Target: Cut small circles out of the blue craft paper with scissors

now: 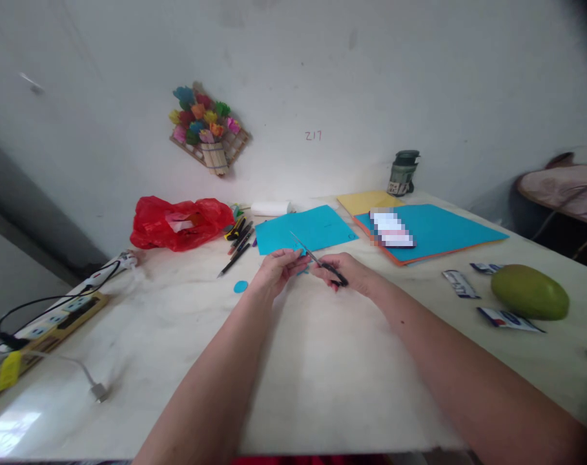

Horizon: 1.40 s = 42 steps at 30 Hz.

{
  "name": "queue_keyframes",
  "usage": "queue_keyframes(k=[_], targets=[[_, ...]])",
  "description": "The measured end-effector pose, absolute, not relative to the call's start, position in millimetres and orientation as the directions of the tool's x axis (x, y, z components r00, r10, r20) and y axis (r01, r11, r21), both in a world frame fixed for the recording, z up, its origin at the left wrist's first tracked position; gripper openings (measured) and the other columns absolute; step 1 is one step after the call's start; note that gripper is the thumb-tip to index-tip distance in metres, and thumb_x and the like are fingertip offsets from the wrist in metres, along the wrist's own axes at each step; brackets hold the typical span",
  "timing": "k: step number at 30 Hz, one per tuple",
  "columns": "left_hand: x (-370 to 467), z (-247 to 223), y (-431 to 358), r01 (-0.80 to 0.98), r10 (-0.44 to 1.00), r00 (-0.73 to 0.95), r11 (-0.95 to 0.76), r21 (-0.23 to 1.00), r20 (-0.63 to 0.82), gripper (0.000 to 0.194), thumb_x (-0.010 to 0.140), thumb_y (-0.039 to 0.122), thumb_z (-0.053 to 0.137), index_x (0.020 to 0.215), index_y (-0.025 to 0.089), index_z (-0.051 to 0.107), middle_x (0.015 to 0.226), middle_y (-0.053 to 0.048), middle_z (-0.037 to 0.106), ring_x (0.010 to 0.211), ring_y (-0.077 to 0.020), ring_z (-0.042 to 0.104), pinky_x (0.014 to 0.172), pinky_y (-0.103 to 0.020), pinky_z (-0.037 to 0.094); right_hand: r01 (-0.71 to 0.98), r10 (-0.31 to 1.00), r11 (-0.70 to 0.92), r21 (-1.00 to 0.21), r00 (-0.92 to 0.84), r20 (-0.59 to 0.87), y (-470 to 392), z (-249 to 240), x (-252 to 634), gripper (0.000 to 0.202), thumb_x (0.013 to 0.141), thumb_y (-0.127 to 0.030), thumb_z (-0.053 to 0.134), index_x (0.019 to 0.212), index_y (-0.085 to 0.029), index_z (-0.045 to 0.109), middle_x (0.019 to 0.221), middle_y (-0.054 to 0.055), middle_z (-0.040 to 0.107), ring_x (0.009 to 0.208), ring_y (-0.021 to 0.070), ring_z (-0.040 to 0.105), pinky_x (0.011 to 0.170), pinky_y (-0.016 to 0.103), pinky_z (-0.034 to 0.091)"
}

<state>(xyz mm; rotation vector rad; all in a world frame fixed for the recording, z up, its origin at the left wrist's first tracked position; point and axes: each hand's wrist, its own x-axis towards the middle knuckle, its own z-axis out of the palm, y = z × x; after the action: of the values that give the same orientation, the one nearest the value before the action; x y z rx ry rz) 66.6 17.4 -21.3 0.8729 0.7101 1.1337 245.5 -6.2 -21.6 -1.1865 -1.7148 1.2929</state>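
Person's R hand (346, 270) is closed round the black handles of the scissors (328, 266), blades angled up-left over mid-worktop (303, 361); L hand (282, 266) pinches a small blue paper pc (299, 248) at the blades, though fingers hide part of it. Blue sheet (300, 226) lies just beyond both hands, nearest thing in the way, w/ a small outline drawn nr its R corner. Cut blue disc (240, 287) sits L of the L hand; pens (234, 259) nr it, then red plastic bag (177, 226) & white roll (270, 208) toward the wall. To the R: blue-topped paper stack (448, 226) w/ phone (392, 228) on it, bottle (403, 173) behind, green fruit (529, 292) amid sachets (460, 284). Power strip (61, 320) runs along the far L edge, USB cable end (98, 391) lying closer in, well apart from the hands.
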Motion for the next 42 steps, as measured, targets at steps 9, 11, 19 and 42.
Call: queue_keyframes(k=[9,11,19,42], targets=[[66,-23,18,-0.465,0.956,0.29,0.173,0.868,-0.035,0.014,0.064,0.014,0.072,0.066,0.011,0.058,0.076,-0.01,0.07,0.079,-0.021,0.067,0.078,-0.03,0.051,0.26,0.939,0.102,-0.96,-0.344,0.006,-2,-27,245,0.035,0.067,-0.045,0.067,0.082,-0.014,0.061,0.048,-0.006,0.048,0.037,0.0056,0.043,0.037,0.019,0.036],[67,-22,18,-0.467,0.957,0.287,0.178,0.866,-0.041,0.014,0.064,0.014,0.072,0.065,0.011,0.058,0.075,-0.01,0.07,0.079,-0.0209,0.068,0.076,-0.029,0.052,0.257,0.941,0.102,-0.961,-0.34,0.01,-3,-25,245,0.034,0.067,-0.044,0.067,0.082,-0.014,0.062,0.049,-0.006,0.047,0.037,0.0056,0.043,0.037,0.019,0.037],[68,-20,16,-0.467,0.957,0.286,0.179,0.866,-0.044,0.015,0.065,0.014,0.072,0.066,0.011,0.057,0.075,-0.01,0.069,0.079,-0.0208,0.067,0.077,-0.03,0.051,0.258,0.935,0.119,-0.959,-0.353,0.021,-6,-22,246,0.035,0.069,-0.044,0.066,0.084,-0.013,0.063,0.049,-0.005,0.048,0.038,0.0055,0.043,0.038,0.019,0.036],[68,-21,17,-0.464,0.951,0.305,0.186,0.866,-0.041,0.013,0.066,0.013,0.069,0.065,0.011,0.056,0.077,-0.01,0.07,0.079,-0.0219,0.068,0.074,-0.03,0.052,0.256,0.952,0.084,-0.963,-0.306,0.001,-13,-13,241,0.035,0.066,-0.045,0.068,0.079,-0.013,0.063,0.047,-0.005,0.048,0.036,0.0052,0.042,0.037,0.019,0.034]])
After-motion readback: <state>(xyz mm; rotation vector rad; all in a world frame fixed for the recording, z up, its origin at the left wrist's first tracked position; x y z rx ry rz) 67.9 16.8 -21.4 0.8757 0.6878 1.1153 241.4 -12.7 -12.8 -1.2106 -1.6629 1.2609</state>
